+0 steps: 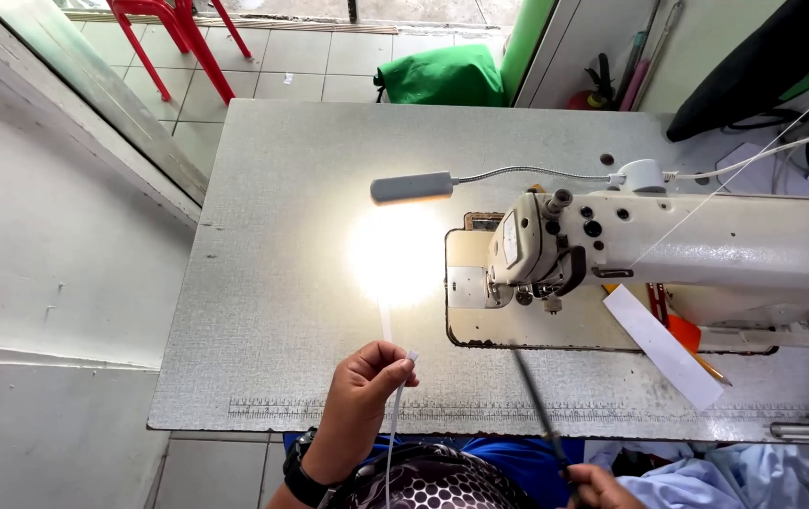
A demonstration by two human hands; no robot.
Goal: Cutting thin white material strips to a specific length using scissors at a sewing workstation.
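Pinching a narrow white strip (395, 396) between thumb and fingers, the left hand (367, 386) is raised over the near edge of the counter (272, 283), closed tight on the strip. The strip runs up past the fingertips toward the bright patch of lamp light and hangs down below the hand toward the person's lap. A dark watch (299, 476) sits on that wrist.

The right hand (602, 490) is low at the bottom edge of the view, only partly seen, wrapped around the end of a thin dark rod (536, 405) that slants up and to the left toward the sewing machine (668, 245). Its tip lies near the front rim of the machine's bed plate.

The cream sewing machine stands on the right half of the counter, its needle end facing left. A grey lamp (412, 187) on a bendy stalk reaches out over the counter and throws a glare on the surface. A white paper strip (663, 344) lies slanted under the machine's arm, beside something orange. Pale blue cloth (734, 476) is bunched at the lower right. Beyond the counter are floor tiles, a green bag (442, 75) and red chair legs (178, 38).
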